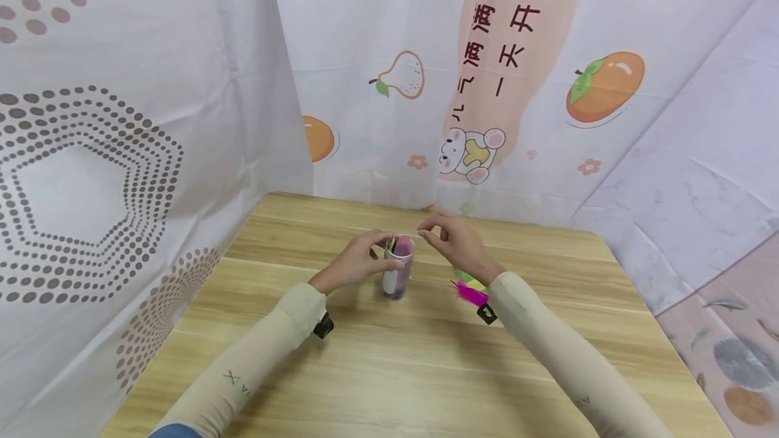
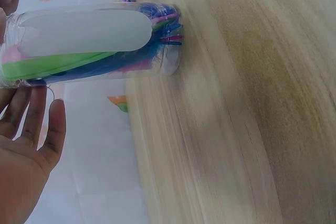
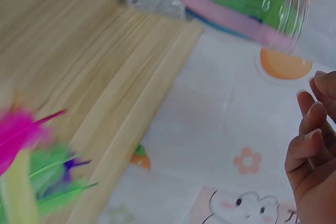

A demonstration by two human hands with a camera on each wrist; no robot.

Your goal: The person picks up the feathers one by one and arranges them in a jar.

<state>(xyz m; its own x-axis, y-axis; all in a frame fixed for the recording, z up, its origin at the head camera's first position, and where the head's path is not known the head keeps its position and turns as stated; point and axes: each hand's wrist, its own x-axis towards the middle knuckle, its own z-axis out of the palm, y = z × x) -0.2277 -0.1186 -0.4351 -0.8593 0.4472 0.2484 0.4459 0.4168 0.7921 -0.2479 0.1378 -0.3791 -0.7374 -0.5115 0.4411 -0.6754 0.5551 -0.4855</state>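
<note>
A clear plastic jar (image 1: 398,276) with a pale label stands upright on the wooden table, packed with green, blue and pink feathers. Near its rim, my left hand (image 1: 363,259) holds it, thumb on the near side and fingers behind. In the left wrist view, the jar (image 2: 94,40) lies across the upper left, with part of the left hand (image 2: 31,135) against it. Just right of the jar's mouth hovers my right hand (image 1: 453,242), fingers loosely bent. Nothing shows between the right hand's (image 3: 317,150) fingers in the right wrist view.
Loose magenta feathers (image 1: 471,293) and green ones (image 3: 58,182) lie on the table (image 1: 365,370) by the right forearm. A printed white curtain (image 1: 365,134) hangs behind the table's far edge, with more cloth at both sides.
</note>
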